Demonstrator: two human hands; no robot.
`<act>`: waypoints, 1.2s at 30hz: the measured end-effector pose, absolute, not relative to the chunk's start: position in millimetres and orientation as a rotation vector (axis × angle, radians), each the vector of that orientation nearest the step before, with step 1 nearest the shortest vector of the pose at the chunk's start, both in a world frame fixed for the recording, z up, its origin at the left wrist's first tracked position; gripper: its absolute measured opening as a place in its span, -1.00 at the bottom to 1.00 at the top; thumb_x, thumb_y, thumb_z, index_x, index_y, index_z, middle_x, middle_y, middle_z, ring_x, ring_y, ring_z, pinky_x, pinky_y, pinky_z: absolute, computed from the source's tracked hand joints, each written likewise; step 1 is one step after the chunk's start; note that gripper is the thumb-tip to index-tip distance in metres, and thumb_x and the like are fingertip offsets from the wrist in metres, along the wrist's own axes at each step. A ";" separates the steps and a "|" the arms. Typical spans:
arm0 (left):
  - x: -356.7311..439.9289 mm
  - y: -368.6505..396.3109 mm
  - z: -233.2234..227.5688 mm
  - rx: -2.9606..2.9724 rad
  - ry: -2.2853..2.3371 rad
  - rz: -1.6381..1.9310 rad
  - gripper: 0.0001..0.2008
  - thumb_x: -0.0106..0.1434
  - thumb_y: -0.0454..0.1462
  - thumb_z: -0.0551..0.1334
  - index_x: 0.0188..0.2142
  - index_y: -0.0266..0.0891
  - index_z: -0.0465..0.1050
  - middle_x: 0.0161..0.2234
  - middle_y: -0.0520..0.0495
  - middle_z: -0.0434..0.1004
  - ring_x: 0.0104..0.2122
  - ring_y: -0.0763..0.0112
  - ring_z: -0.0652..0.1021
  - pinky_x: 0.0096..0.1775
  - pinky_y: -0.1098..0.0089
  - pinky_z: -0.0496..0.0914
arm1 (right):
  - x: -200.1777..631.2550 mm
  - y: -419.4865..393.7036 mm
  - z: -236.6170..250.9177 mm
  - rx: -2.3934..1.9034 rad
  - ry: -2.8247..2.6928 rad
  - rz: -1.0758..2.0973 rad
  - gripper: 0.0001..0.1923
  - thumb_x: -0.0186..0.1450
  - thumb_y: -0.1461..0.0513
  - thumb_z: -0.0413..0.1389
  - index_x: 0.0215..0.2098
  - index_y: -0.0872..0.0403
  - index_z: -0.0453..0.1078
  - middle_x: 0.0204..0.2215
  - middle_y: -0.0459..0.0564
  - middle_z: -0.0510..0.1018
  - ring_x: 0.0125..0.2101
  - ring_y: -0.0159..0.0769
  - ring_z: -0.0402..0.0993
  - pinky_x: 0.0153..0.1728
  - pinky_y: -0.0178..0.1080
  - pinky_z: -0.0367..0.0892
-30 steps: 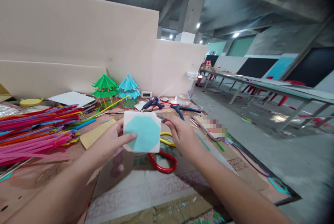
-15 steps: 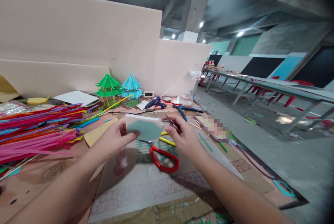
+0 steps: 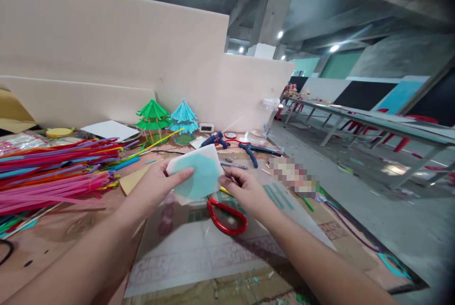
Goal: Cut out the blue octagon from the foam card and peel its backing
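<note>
Head view shows a clear jar (image 3: pixel 267 114) behind the red scissors (image 3: pixel 227 215), contents unclear, while the left hand (image 3: pixel 156 186) pinches a white paper (image 3: pixel 197 174) bearing a teal octagon above those scissors, right hand (image 3: pixel 245 191) closed on thin metal tweezers (image 3: pixel 229 175).

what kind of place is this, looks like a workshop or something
Likely a craft workbench inside a bare concrete hall. A heap of coloured straws, two small straw pagoda models, a blue glue gun and red-handled scissors crowd the cardboard-covered table; long empty tables stand beyond.
</note>
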State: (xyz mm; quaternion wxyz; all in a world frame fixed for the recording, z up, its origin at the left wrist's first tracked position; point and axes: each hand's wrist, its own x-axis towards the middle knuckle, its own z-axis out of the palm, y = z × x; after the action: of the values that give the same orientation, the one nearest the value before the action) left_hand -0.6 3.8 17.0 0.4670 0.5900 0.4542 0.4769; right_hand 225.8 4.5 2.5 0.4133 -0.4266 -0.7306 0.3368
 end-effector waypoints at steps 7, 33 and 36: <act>-1.7 3.3 22.5 1.604 1.162 1.143 -0.56 0.07 -0.04 0.35 -0.12 -0.24 0.52 -0.25 -0.11 0.63 -0.29 0.17 0.58 -0.30 0.31 0.47 | 236.8 6.9 2.4 -1.063 -1.845 0.461 -0.63 0.41 0.05 -0.07 0.02 0.04 0.40 0.01 0.09 0.53 0.04 -0.15 0.41 0.07 -0.08 0.27; -4.1 5.3 20.0 1.612 1.172 1.123 -0.48 0.09 0.02 0.34 -0.06 -0.27 0.45 -0.22 -0.12 0.61 -0.29 0.20 0.58 -0.31 0.33 0.46 | 232.6 7.5 6.6 -1.049 -1.897 0.518 -0.73 0.37 0.15 -0.01 -0.23 0.03 0.52 -0.25 -0.02 0.64 -0.21 -0.21 0.54 -0.17 -0.20 0.39; -3.3 4.4 22.5 1.617 1.181 1.124 -0.50 0.11 0.00 0.33 -0.07 -0.29 0.44 -0.23 -0.14 0.60 -0.30 0.21 0.57 -0.31 0.33 0.46 | 232.4 6.9 7.0 -1.054 -1.874 0.542 -0.73 0.36 0.14 0.00 -0.23 0.04 0.52 -0.24 0.00 0.64 -0.20 -0.20 0.54 -0.15 -0.18 0.40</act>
State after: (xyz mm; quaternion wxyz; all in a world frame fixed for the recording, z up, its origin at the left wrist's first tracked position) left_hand -3.3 4.4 22.5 0.4101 0.6423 0.4690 0.4464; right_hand 232.4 6.9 7.0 0.4456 -0.4256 -0.7565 0.2189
